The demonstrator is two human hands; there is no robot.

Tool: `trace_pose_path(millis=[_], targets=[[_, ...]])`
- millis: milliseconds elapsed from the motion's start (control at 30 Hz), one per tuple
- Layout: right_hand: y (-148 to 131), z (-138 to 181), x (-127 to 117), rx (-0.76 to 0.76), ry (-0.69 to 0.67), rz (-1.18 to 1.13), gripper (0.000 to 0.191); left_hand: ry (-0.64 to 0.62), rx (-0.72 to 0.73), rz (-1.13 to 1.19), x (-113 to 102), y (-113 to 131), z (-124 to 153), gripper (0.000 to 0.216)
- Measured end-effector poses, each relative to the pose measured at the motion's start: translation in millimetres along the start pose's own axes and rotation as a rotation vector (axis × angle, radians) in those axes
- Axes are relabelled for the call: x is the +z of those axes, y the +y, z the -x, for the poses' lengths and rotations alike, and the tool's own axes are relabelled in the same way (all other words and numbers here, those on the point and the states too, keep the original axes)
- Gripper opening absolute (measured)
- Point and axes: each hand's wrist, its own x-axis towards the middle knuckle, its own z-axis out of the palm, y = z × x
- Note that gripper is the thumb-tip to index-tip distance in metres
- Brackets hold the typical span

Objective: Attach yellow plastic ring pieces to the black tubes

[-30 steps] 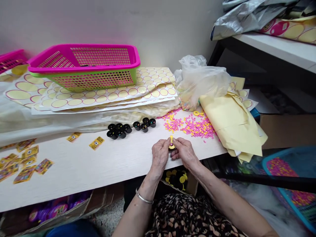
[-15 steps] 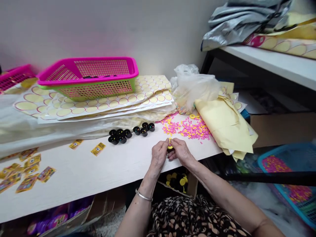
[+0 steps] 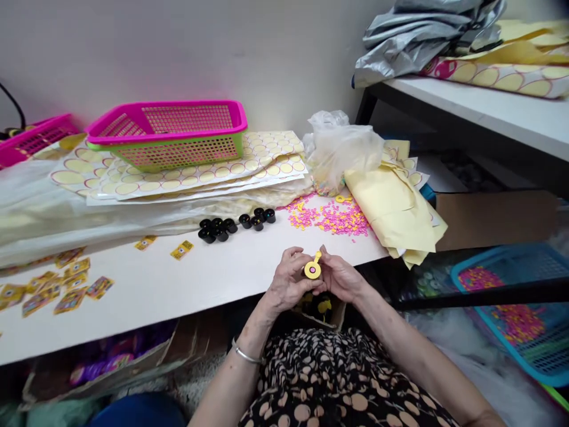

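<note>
A yellow round plastic piece with a short tab is between my hands, just past the table's front edge. A small pink bead shows at its dark-rimmed centre. My left hand is closed around its left side, thumb below and fingers above. My right hand is closed on its right side, with the fingertips at the tab; the fingers behind are hidden. Beyond them, small pink and yellow beads lie scattered on the table. Several black round cups stand in two clusters to the left.
A pink and green basket rests on sheets printed with circles. Yellow printed cards lie at the left. A plastic bag and folded yellow paper sit at the right. Below are an open box and a blue basket.
Both hands have drawn back from the table towards my body. The yellow piece is tilted up so its face and tab show. My left fingers have spread around it. The view has shifted slightly.
</note>
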Motion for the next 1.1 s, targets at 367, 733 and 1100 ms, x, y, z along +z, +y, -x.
trace_pose_path(millis=[367,733,1100], targets=[[-22.6,41.8,-19.0,0.174,-0.285,0.249,0.048,-0.370,0.101,-0.244,21.1,38.3,14.2,0.013],[-5.5,58.1,-16.9,0.060,-0.103,0.286,0.046,-0.441,0.194,-0.331,32.7,43.7,18.0,0.015],[44.1,19.0,-37.2,-0.084,0.009,1.559,0.049,0.236,-0.079,-0.250,-34.4,-3.7,14.9,0.036]])
